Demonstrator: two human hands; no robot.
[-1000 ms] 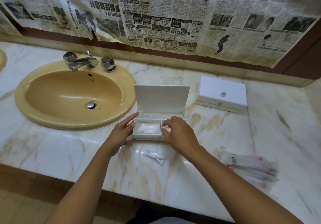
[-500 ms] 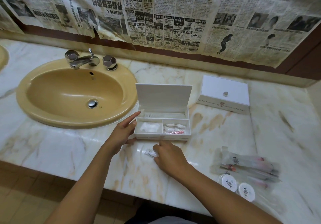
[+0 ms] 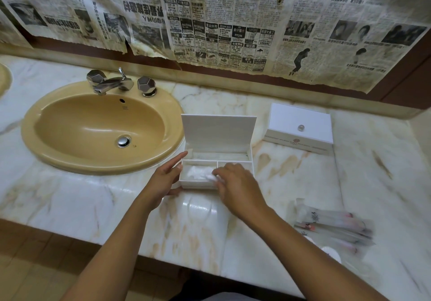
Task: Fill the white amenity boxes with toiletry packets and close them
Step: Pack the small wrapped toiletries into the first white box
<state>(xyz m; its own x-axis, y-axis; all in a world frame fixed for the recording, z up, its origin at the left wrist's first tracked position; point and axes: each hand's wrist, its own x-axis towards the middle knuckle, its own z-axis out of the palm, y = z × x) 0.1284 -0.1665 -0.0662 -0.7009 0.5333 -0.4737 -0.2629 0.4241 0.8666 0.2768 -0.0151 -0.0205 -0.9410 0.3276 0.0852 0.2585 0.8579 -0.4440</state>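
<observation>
Sitting mid-frame on the marble bench (image 3: 70, 198), the open white box (image 3: 217, 156) has its lid upright. The left hand (image 3: 163, 179) rests straight fingers against its left wall. The right hand (image 3: 235, 184) pinches a small clear packet (image 3: 213, 178) over the front compartments. A closed box (image 3: 299, 129) stands to the upper right, blurred packets (image 3: 333, 225) lower right
</observation>
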